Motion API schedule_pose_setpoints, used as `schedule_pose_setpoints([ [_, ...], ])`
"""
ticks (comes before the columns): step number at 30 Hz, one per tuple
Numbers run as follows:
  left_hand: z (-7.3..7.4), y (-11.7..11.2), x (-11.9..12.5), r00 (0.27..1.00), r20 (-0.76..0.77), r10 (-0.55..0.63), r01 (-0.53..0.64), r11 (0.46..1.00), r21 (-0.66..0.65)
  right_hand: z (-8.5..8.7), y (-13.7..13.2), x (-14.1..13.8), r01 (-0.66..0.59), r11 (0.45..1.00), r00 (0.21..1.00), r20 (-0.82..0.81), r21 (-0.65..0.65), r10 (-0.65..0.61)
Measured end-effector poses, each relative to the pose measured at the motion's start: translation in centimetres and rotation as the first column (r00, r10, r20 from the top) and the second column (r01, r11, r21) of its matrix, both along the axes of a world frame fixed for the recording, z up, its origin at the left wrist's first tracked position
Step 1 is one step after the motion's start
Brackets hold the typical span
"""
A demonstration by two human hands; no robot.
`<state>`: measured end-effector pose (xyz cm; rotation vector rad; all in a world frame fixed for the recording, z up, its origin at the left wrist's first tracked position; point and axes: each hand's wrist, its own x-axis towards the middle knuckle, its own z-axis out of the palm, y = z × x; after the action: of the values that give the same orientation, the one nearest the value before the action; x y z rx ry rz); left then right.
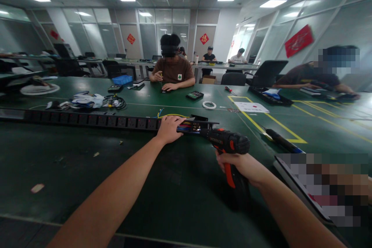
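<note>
Long black power strip (95,119) lying across the green counter (87,170), right end open, coloured wires (187,127) showing. Left hand (170,128) grasping that end; right hand (244,164) clenched around a black-and-orange drill (229,143), tip at the opening.

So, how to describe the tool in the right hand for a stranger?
On the green table, follow the long black power strip to its right end. There the right hand grips an electric screwdriver, pistol-shaped, black and orange, unlike the slim dark tool beside it.
</note>
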<state>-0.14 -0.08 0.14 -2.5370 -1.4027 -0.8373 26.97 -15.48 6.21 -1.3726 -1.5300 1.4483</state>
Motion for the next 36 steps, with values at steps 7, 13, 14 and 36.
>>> schedule_pose_setpoints([
  [7,-0.06,0.02,-0.01,1.0,0.002,0.002,-0.002,1.0,0.011,0.49,-0.26,-0.26,-0.001,1.0,1.0,-0.031,-0.013,0.001],
  [13,-0.09,0.02,0.01,1.0,-0.001,0.001,-0.001,1.0,0.005,-0.05,0.06,-0.02,-0.012,1.0,1.0,-0.019,-0.003,0.012],
  [14,-0.09,0.02,0.01,1.0,-0.003,0.003,-0.003,1.0,0.002,-0.13,0.12,0.0,-0.012,1.0,1.0,-0.013,-0.002,0.012],
  [36,-0.18,0.18,-0.02,1.0,0.011,-0.005,0.005,1.0,0.018,-0.12,0.01,-0.03,0.004,1.0,0.999,-0.041,-0.009,-0.004],
])
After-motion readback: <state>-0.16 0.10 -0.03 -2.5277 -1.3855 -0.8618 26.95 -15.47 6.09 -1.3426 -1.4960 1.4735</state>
